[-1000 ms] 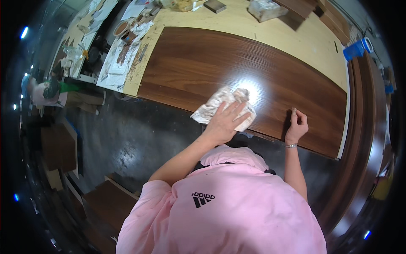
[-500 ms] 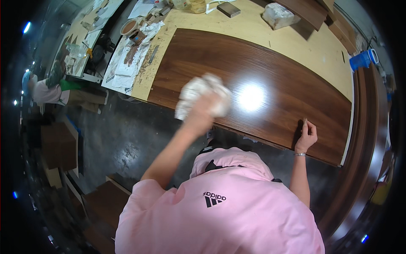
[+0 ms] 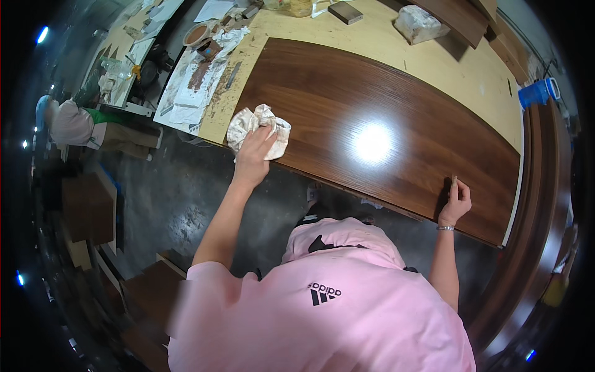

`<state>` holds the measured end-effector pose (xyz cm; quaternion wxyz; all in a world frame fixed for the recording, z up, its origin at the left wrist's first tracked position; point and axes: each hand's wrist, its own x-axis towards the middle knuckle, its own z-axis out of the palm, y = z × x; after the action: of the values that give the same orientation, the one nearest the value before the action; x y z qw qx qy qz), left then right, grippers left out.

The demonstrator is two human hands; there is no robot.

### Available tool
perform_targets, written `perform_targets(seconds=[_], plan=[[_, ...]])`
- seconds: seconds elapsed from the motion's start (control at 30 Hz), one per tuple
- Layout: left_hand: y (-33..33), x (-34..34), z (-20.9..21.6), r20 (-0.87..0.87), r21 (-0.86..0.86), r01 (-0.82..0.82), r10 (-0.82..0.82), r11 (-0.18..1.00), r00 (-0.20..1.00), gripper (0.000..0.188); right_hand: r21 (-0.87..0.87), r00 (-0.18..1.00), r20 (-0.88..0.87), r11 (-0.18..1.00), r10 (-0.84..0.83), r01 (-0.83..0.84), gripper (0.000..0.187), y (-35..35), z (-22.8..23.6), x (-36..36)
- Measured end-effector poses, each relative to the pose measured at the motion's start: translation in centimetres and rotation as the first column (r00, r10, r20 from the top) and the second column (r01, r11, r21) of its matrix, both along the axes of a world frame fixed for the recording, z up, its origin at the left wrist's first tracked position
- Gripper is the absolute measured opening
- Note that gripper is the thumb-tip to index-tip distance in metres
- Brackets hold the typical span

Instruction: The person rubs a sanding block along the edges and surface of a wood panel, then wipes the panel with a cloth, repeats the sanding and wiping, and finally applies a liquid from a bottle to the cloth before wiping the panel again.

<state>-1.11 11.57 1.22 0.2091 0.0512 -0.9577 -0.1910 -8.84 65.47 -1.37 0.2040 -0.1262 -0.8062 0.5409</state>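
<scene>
A glossy dark brown wood-grain panel lies flat across the bench. At its left near corner my left hand grips a crumpled white cloth with brown stains and presses it on the panel. The cloth covers that corner and overlaps its edge. My right hand is over the panel's near edge toward the right end, its fingers drawn together. Whatever they hold, if anything, is too small to make out. A bright light reflection sits on the panel between my hands.
Behind the panel, a dark block and a plastic-wrapped white block rest on the yellowish bench top. Stained papers and a brown bowl are at the left. A blue jug stands far right. Another person is at left.
My left hand has swept the cloth leftward along the panel to its left near corner. My right hand keeps its place over the panel. The whole view has shifted slightly.
</scene>
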Motion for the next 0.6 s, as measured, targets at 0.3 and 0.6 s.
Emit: perform_targets(seconds=[0.3, 0.6], plan=[[-8.0, -6.4, 0.4, 0.251, 0.053, -0.225, 0.205, 0.973, 0.946, 0.058, 0.062, 1.0, -0.027, 0.998, -0.005, 0.006, 0.01, 0.2, -0.7, 0.0], [-4.8, -7.7, 3.0, 0.355, 0.065, -0.273, 0.233, 0.96, 0.905, 0.048, 0.101, 0.996, -0.086, 0.995, -0.006, 0.014, 0.013, 0.1, -0.5, 0.0]])
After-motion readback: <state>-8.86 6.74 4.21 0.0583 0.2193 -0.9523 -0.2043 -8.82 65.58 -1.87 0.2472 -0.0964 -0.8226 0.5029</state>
